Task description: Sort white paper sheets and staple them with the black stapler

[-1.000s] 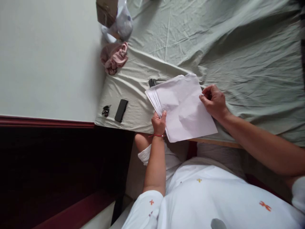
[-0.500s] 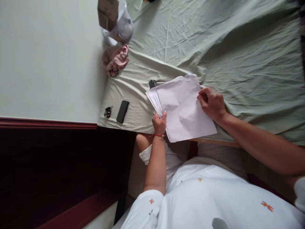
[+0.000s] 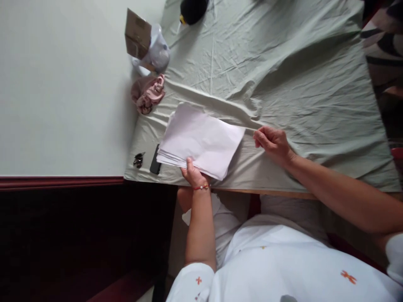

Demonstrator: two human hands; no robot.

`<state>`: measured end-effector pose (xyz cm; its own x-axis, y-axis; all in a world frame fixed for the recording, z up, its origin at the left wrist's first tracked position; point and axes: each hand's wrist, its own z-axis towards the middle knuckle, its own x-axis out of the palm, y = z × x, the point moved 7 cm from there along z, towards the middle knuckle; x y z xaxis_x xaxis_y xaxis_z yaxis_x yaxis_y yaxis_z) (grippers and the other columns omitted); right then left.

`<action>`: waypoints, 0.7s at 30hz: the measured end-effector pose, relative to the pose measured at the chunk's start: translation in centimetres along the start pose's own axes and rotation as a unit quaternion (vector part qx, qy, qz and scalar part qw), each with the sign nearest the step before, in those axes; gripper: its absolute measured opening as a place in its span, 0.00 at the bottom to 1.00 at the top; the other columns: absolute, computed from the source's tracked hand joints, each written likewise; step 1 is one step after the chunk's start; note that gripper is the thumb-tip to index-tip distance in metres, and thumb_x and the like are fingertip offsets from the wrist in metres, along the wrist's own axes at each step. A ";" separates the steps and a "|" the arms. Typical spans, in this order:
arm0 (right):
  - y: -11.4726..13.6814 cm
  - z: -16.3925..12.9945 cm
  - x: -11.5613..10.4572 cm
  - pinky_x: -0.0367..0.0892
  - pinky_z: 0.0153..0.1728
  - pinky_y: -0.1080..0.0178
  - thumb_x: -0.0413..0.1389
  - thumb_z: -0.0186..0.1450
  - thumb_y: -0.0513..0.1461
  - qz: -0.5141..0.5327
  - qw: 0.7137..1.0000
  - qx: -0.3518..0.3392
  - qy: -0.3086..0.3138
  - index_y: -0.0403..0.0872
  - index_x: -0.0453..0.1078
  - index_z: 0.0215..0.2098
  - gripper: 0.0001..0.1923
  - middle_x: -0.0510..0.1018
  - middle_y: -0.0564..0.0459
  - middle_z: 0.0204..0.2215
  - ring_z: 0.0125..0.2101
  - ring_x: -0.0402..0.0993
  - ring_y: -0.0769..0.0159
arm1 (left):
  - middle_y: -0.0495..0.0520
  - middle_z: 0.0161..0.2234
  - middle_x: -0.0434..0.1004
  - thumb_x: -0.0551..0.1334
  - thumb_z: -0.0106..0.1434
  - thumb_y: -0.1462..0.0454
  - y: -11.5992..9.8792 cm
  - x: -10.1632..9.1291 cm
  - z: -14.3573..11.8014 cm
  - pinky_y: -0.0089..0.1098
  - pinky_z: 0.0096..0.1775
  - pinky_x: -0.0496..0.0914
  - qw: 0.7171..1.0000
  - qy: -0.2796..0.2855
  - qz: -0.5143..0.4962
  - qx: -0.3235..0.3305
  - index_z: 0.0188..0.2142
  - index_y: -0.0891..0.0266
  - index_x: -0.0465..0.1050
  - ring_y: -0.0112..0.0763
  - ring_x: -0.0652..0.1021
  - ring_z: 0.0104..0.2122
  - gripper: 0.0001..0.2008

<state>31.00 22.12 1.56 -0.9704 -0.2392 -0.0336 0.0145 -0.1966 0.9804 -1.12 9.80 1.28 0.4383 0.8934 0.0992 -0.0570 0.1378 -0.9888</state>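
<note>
A stack of white paper sheets (image 3: 201,140) is held over the near edge of the cloth-covered table. My left hand (image 3: 192,173) grips its lower edge, the thumb on top and the fingers underneath. Along the left side the sheets are slightly fanned. To the right of the stack, my right hand (image 3: 273,144) hovers over the cloth with its fingers curled together, a small gap from the nearest paper corner. Nothing shows between those fingers. Partly covered by the paper is a black phone-like object (image 3: 155,161).
A bunch of keys (image 3: 138,160) lies near the table's left corner. Along the wall are a crumpled pink cloth (image 3: 147,94), a cardboard box (image 3: 137,34) and a clear plastic bag (image 3: 160,52). A dark rounded object (image 3: 193,10) sits farther back. Wrinkled green cloth (image 3: 302,96) covers the table.
My left hand has swung the stack leftward and turned it, now partly covering the phone-like object and hiding a small black item. My right hand has come away from the paper's right edge.
</note>
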 end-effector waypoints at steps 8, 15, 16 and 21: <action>-0.3 -0.7 2.5 0.68 0.26 0.63 0.57 0.61 0.75 0.079 0.975 0.121 0.172 0.46 0.80 0.34 0.42 0.83 0.46 0.27 0.23 0.76 0.65 | 0.57 0.55 0.83 0.64 0.71 0.60 -0.8 3.0 -2.5 0.36 0.60 0.76 0.995 -0.023 -0.079 -0.058 0.58 0.58 0.72 0.35 0.82 0.58 0.18; -0.5 -0.1 2.8 0.79 0.47 0.56 0.68 0.58 0.68 0.217 0.951 0.123 0.185 0.47 0.80 0.42 0.35 0.86 0.45 0.39 0.42 0.84 0.56 | 0.56 0.58 0.84 0.68 0.71 0.54 0.4 4.9 -5.7 0.35 0.59 0.77 0.995 0.017 -0.067 -0.076 0.56 0.56 0.76 0.37 0.81 0.61 0.18; -0.5 0.0 2.9 0.79 0.49 0.54 0.72 0.56 0.64 0.224 0.950 0.116 0.182 0.47 0.80 0.43 0.33 0.86 0.46 0.39 0.43 0.83 0.56 | 0.55 0.56 0.85 0.68 0.70 0.52 0.8 4.9 -5.9 0.36 0.59 0.77 0.994 0.030 -0.060 -0.081 0.55 0.55 0.77 0.38 0.82 0.60 0.18; -2.0 0.2 2.2 0.81 0.45 0.50 0.77 0.50 0.56 0.236 0.960 0.121 0.088 0.48 0.79 0.40 0.28 0.85 0.48 0.36 0.38 0.81 0.56 | 0.55 0.55 0.86 0.73 0.63 0.47 1.4 4.4 -5.0 0.43 0.62 0.76 0.984 0.157 -0.010 -0.081 0.55 0.52 0.80 0.42 0.81 0.62 0.24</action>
<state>28.77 22.19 -0.43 -0.8138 -0.4077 0.4141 0.3657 0.1946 0.9102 5.21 11.78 -0.22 0.6950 0.7112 0.1056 0.0878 0.0618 -0.9942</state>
